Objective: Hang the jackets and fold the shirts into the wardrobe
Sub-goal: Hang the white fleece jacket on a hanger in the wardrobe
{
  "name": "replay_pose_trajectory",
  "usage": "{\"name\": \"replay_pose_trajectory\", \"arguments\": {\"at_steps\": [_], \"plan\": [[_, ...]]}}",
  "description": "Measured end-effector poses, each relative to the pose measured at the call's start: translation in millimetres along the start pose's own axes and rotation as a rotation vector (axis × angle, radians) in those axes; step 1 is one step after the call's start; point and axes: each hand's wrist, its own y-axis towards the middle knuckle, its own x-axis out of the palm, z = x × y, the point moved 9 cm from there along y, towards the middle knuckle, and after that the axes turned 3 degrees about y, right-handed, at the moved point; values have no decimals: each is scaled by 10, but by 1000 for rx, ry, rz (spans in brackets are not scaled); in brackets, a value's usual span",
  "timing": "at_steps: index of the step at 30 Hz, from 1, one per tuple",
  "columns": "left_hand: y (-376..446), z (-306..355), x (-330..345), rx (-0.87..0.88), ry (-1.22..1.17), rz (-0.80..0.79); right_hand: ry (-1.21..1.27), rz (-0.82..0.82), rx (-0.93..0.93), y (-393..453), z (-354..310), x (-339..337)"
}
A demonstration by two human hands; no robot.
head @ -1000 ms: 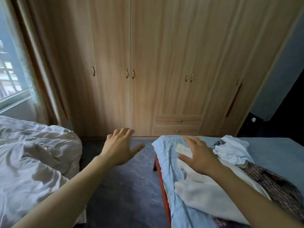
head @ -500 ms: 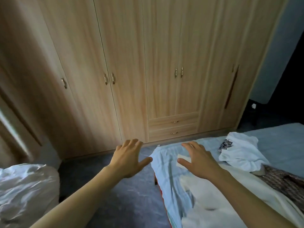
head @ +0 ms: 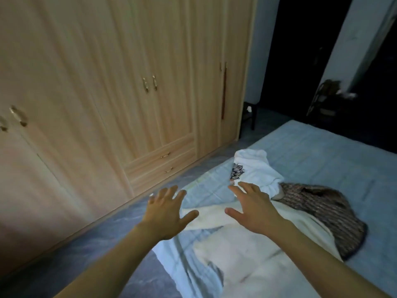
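Both hands out front, palms down, fingers spread wide, holding nothing. Left hand (head: 166,214) over the bed's near corner, above the floor (head: 86,254). Right hand (head: 253,209) just above the cream shirt (head: 247,254) spread on the blue bed (head: 322,151); contact hard to tell. White printed shirt (head: 255,171) bunched just past the fingertips, brown patterned top (head: 326,211) to the right, partly under the cream one. Wardrobe (head: 107,82) along the left, doors all closed.
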Motion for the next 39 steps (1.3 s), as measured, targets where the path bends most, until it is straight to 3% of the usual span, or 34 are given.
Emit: {"name": "replay_pose_trajectory", "arguments": {"at_steps": [11, 23, 27, 39], "plan": [[1290, 679, 275, 439, -114, -15, -47, 50, 480, 37, 783, -14], [1581, 2025, 489, 789, -91, -84, 10, 79, 907, -999, 1500, 78], [1598, 2443, 577, 839, -48, -99, 66, 104, 953, -1201, 1851, 166], [2351, 3118, 888, 761, 29, -142, 246, 136, 973, -1121, 2953, 435]]}}
